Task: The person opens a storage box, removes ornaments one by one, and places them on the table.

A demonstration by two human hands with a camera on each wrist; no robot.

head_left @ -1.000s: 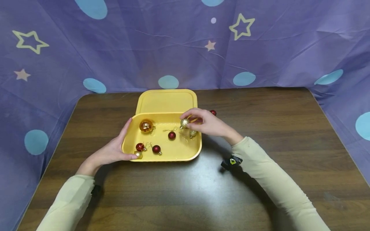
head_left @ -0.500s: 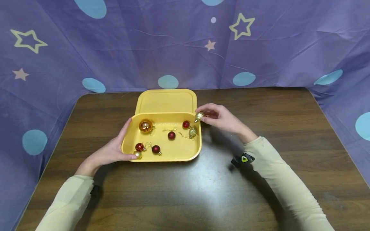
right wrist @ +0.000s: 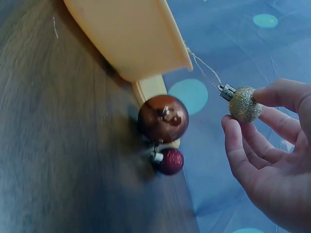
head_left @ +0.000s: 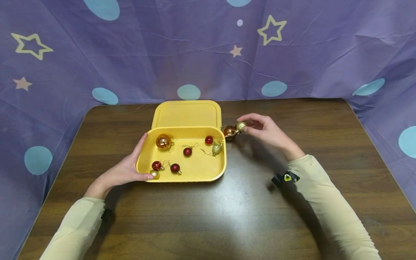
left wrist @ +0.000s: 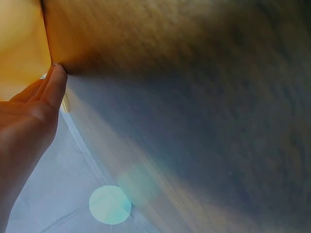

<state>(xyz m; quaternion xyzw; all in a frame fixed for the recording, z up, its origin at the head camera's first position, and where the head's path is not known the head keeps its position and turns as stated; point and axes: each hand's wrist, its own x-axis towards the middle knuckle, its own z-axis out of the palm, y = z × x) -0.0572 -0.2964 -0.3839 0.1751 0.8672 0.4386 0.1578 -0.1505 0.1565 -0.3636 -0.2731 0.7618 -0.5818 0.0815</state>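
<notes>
In the head view my left hand (head_left: 130, 166) holds the left end of an open yellow plastic box (head_left: 195, 179), thumb at the front corner and fingers along the outer side. My right hand (head_left: 271, 133) pinches a gold glitter bauble (right wrist: 245, 105) between thumb and fingers, just right of the box. From its cap a thin gold cord (right wrist: 201, 64) stretches back to the box rim. Inside lie a copper bauble (head_left: 163, 142), several small red ones, including a shiny one (head_left: 209, 140), another gold glitter bauble (head_left: 216, 148) and a smooth gold one (head_left: 154, 174).
A yellow lid (head_left: 186, 115) lies behind the box. On the brown wooden table (head_left: 182, 216), by the box's right end, sit a larger brown bauble (right wrist: 164, 119) and a small red one (right wrist: 170, 161). A purple patterned curtain (head_left: 208, 54) hangs behind.
My right hand has moved right from over the box, carrying the gold glitter bauble past the rim. A dark red bauble inside has shifted slightly left. My left hand stays in place.
</notes>
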